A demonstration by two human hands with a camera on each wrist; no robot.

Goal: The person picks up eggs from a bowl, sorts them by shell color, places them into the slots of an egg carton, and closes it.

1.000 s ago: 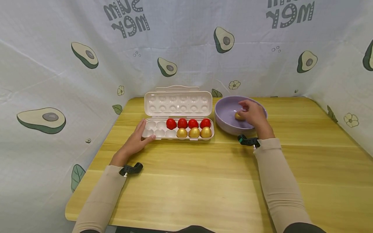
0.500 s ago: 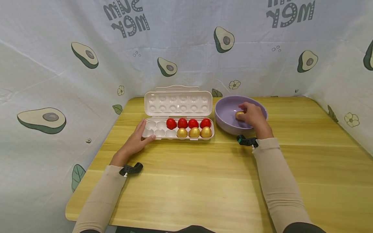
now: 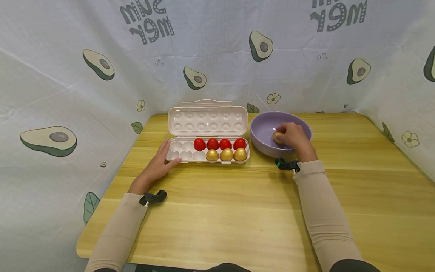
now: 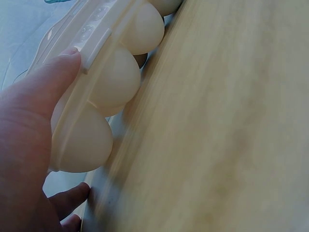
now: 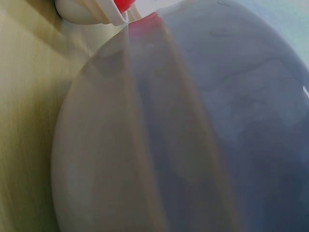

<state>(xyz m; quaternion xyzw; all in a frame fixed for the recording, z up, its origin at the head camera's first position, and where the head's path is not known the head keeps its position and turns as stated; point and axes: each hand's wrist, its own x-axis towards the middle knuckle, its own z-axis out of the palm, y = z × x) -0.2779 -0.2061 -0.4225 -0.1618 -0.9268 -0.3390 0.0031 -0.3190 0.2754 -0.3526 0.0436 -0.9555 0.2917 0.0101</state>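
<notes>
A pale egg carton (image 3: 175,160) lies with its lid raised. Several red eggs (image 3: 212,143) fill part of its back row, and three gold eggs (image 3: 226,154) sit at the right of its front row. Against the carton's left end rests my left hand (image 3: 158,165), fingers straight along the side; in the left wrist view its thumb (image 4: 53,77) touches the front rim. Inside a purple bowl (image 3: 261,147), my right hand (image 3: 295,136) pinches a gold egg (image 3: 276,137). The bowl's wall (image 5: 96,159) fills the right wrist view, where hand and egg are hidden.
Carton and bowl stand side by side on a wooden table (image 3: 217,211), close to its back edge. Behind them hangs a white cloth (image 3: 224,53) printed with avocados. The carton's raised lid (image 3: 208,121) stands just before this cloth.
My right hand has lowered slightly onto the gold egg in the bowl, and its fingers have closed on it. The egg has shifted a little. My left hand has stayed in place.
</notes>
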